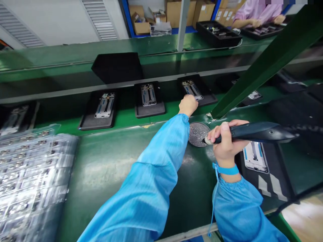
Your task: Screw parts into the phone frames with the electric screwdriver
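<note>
My right hand [225, 143] grips a dark electric screwdriver [259, 131], held nearly level with its bit end to the left. That end is over a round dish [198, 129] of small shiny bits, probably screws, too small to tell singly. Stretched forward, my left hand [188, 105] is closed at the near edge of a black tray [208, 97] with a phone frame [191, 89] in it. Its fingertips are hidden, so what they hold does not show. Another phone frame [256, 158] lies on a black tray [277, 174] beneath the screwdriver.
More trays with phone frames [148, 94] [105, 105] line the green conveyor. Stacked clear plastic trays of small parts [35, 181] stand at left. A green post [264, 64] slants across the right side. Across the line, a person [257, 16] handles parts in a black bin.
</note>
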Available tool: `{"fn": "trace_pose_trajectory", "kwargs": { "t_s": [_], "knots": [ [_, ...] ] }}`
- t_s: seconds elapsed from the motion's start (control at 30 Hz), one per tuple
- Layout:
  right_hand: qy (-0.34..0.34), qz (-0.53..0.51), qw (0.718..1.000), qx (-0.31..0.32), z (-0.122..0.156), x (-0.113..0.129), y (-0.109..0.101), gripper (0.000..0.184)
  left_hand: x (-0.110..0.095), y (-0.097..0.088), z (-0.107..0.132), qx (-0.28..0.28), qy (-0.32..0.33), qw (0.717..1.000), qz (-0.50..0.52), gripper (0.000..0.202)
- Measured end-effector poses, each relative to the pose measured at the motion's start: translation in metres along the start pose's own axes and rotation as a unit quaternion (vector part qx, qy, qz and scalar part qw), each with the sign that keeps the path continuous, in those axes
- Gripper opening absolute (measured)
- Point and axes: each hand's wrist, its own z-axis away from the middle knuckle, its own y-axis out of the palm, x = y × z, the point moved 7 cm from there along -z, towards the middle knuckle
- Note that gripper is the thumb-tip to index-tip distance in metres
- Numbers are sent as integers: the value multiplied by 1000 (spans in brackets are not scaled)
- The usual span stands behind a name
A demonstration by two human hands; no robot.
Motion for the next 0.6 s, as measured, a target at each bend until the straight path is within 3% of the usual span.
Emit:
{"fn": "trace_pose_trajectory", "kwargs": {
  "t_s": [0.2, 0.37, 0.5, 0.6],
  "knots": [
    [2, 1, 1000, 1, -2, -8, -3, 53, -5, -15, 1, -16, 23, 998, -50, 48],
    [20, -23, 999, 15, -5, -16, -3, 56, 8, -60, 18, -50, 26, 994, -97, 47],
    [36, -27, 999, 25, -6, -23, -3, 59, 36, -108, 62, -101, 16, 986, -129, 40],
    [49, -18, 998, 34, -5, -26, -2, 61, 61, -135, 119, -138, 5, 979, -152, 36]
  ]
}}
